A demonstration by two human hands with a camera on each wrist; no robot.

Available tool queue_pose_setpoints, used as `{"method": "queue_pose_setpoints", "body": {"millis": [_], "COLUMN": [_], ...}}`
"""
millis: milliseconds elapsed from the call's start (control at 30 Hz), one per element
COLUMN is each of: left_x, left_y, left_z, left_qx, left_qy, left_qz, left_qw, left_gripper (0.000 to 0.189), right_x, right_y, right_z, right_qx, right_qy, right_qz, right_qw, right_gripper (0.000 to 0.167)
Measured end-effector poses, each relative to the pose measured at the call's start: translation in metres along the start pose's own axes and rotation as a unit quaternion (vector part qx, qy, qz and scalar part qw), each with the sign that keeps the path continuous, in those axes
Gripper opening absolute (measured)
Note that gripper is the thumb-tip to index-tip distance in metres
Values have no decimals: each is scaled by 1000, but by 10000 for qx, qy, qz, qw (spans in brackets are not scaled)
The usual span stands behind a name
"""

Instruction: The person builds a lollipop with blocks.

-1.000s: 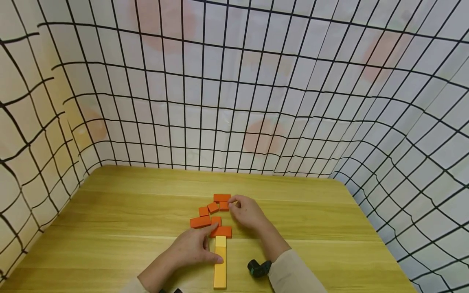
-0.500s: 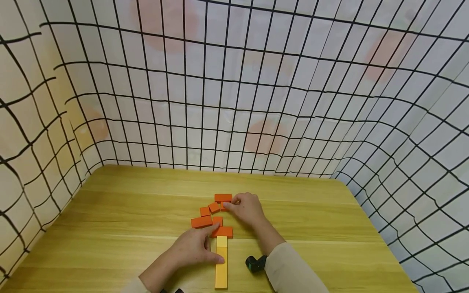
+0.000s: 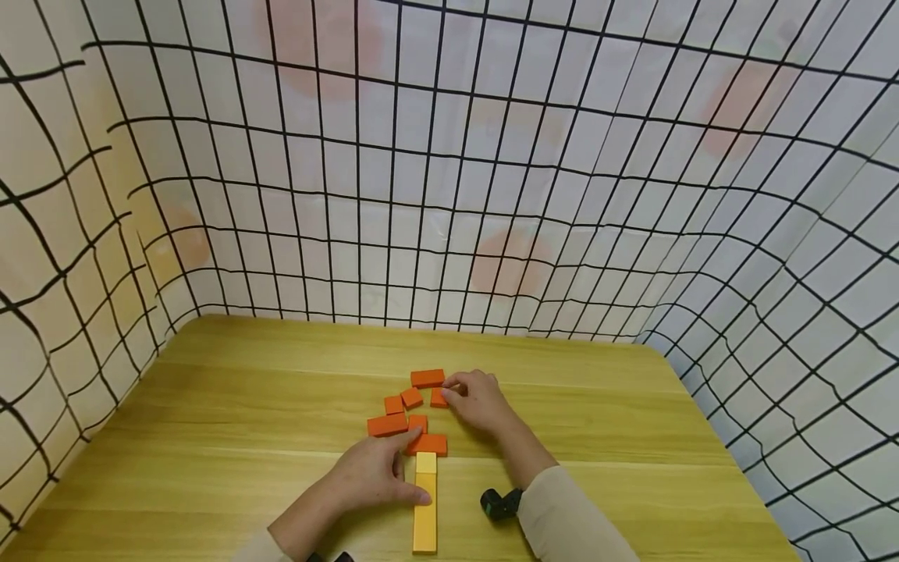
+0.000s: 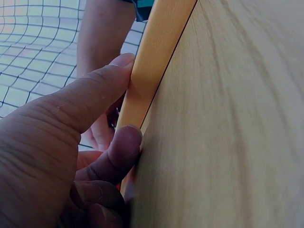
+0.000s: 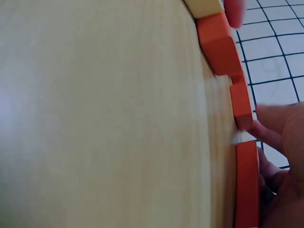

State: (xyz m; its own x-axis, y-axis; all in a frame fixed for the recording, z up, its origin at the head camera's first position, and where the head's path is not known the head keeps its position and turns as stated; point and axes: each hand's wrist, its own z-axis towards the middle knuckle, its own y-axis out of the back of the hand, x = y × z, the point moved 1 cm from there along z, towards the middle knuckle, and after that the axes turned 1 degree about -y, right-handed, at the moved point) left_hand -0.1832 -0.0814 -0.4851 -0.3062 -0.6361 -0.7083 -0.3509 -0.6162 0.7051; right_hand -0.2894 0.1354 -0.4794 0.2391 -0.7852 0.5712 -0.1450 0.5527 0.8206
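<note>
My left hand [image 3: 368,472] lies across the row of blocks. Its thumb rests on a long yellow block [image 3: 424,523], and its index finger reaches over an orange block [image 3: 434,446] that lies crosswise at the row's far end. A pale yellow block [image 3: 426,463] sits between these two. My right hand [image 3: 477,400] pinches a small orange block [image 3: 438,398] at its right end; in the right wrist view the fingertips are right at the block's upper edge. Just beyond lies a longer orange block [image 3: 427,378], turned slightly.
Left of the right hand, two small orange blocks [image 3: 411,398] [image 3: 394,405] lie at an angle. A long orange block [image 3: 387,425] and a small orange block [image 3: 417,424] lie nearer. The wooden table [image 3: 597,414] backs onto a black grid net [image 3: 449,226].
My right hand first moved left over the small orange block, then back right with it, leaving a gap beside its neighbour. The far orange block has turned slightly. My left hand has stayed put.
</note>
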Motion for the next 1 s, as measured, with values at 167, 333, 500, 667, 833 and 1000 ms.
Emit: {"method": "queue_pose_setpoints", "body": {"millis": [167, 333, 500, 667, 833, 1000], "left_x": [-1, -2, -2, 0, 2, 2], "left_y": [-1, -1, 0, 0, 0, -1], "left_z": [0, 0, 0, 0, 0, 1], "left_qx": [34, 37, 42, -14, -44, -20], "left_qy": [80, 141, 118, -26, -143, -142], "left_qz": [-17, -5, -19, 13, 28, -15], "left_qw": [10000, 9999, 9999, 10000, 9999, 9999], "left_gripper": [104, 104, 104, 104, 103, 103], "right_x": [-5, -9, -9, -5, -1, -2], "right_y": [2, 3, 5, 7, 5, 3], "right_z": [-1, -2, -3, -6, -8, -8], "right_qx": [379, 537, 536, 616, 655, 620], "right_qy": [4, 122, 378, 250, 261, 308], "right_qz": [59, 71, -39, -8, -313, -405], "right_qw": [9993, 9985, 9978, 9978, 9970, 9968], "right_gripper": [27, 31, 23, 38, 39, 33]}}
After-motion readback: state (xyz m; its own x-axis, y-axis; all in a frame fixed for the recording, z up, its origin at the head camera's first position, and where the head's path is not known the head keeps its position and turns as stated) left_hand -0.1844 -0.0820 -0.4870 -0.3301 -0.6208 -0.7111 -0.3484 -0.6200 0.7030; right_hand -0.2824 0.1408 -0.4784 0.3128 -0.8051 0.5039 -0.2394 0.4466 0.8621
